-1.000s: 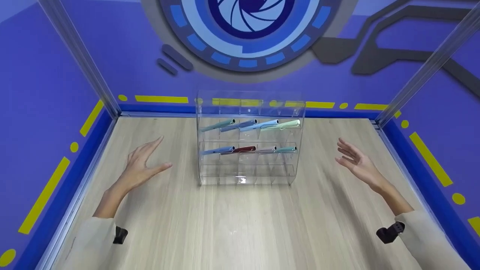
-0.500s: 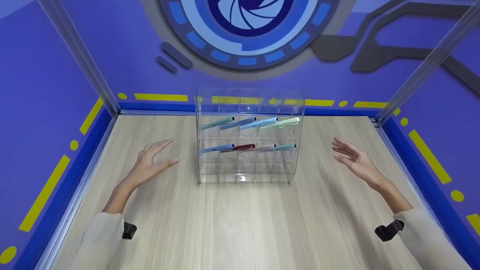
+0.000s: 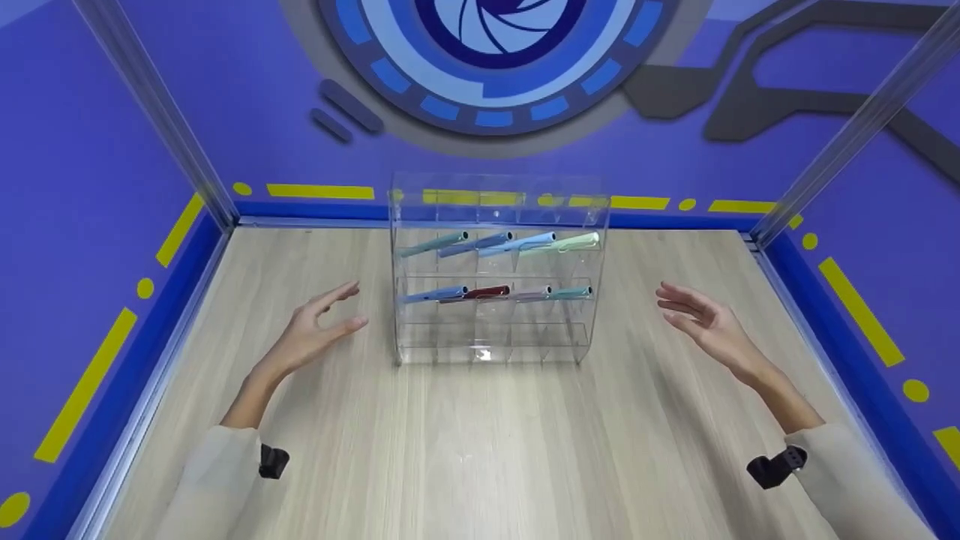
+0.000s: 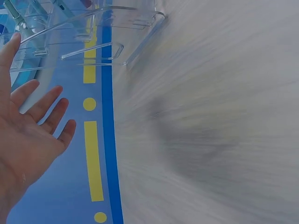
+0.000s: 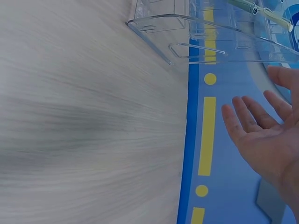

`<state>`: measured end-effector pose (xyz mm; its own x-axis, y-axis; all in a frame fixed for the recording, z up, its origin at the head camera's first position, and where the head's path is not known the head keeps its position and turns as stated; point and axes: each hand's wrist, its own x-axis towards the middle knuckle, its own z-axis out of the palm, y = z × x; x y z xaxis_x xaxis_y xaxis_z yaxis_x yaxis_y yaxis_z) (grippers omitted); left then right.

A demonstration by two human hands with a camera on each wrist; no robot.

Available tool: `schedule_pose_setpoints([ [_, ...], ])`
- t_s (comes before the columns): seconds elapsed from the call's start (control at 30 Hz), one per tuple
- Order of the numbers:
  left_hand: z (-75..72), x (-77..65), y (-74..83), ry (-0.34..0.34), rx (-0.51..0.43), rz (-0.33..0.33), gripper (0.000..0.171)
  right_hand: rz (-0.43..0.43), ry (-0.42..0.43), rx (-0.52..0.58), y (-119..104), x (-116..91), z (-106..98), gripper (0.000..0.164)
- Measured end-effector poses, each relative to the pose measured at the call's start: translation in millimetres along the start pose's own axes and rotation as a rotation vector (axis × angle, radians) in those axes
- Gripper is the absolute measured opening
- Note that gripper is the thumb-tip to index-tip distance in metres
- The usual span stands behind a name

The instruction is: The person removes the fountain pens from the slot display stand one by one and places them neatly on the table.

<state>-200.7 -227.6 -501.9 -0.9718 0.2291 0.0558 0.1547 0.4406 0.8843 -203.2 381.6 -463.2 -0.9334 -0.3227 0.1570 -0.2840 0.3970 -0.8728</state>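
A clear tiered pen rack (image 3: 493, 335) stands toward the back of the table. Its upper pen row has a teal pen (image 3: 436, 244), a dark blue pen (image 3: 476, 244), a light blue pen (image 3: 517, 245) and a pale green pen (image 3: 574, 244). Below them lie a blue pen (image 3: 435, 294), a dark red pen (image 3: 484, 292), a pale greyish pen (image 3: 532, 293) and a teal-green pen (image 3: 571, 292). My left hand (image 3: 315, 326) hovers left of the rack, thumb and fingers apart, holding nothing. On the right side my right hand (image 3: 709, 326) is raised with relaxed fingers, apart from the rack.
The wood-grain table (image 3: 465, 450) is bounded by blue-purple printed panels (image 3: 97, 150) at the back and both sides. Metal posts (image 3: 161, 112) rise at the back corners. A black device (image 3: 776, 466) sits on the right sleeve, another (image 3: 273, 461) on the left.
My left hand has moved right, closer to the rack, and its thumb and fingers have drawn somewhat nearer each other. My right hand has shifted slightly left. The pens have stayed in place.
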Motion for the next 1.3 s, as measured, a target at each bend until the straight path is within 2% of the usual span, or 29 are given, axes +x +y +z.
schedule_pose_setpoints([
  [0.17, 7.1, 2.3, -3.3, -0.01, -0.044, 0.013, 0.065, -0.014, -0.011, 0.033, -0.4, 1.9, 3.8, 0.043],
  [0.47, 20.1, 6.2, -7.5, -0.034, -0.062, 0.039, 0.064, -0.027, -0.037, 0.064, -4.4, 3.0, 12.1, 0.043],
  [0.63, 29.0, 8.1, -10.9, -0.058, -0.079, 0.015, 0.065, 0.0, -0.049, 0.073, -7.1, 4.9, 18.5, 0.044],
  [0.93, 42.6, 6.2, -15.3, -0.144, -0.119, -0.031, 0.071, 0.001, -0.076, 0.083, -9.8, 4.9, 25.0, 0.044],
  [1.3, 59.9, 12.8, -14.2, -0.141, -0.234, -0.092, 0.085, 0.02, -0.072, 0.119, -6.8, 8.5, 33.0, 0.045],
])
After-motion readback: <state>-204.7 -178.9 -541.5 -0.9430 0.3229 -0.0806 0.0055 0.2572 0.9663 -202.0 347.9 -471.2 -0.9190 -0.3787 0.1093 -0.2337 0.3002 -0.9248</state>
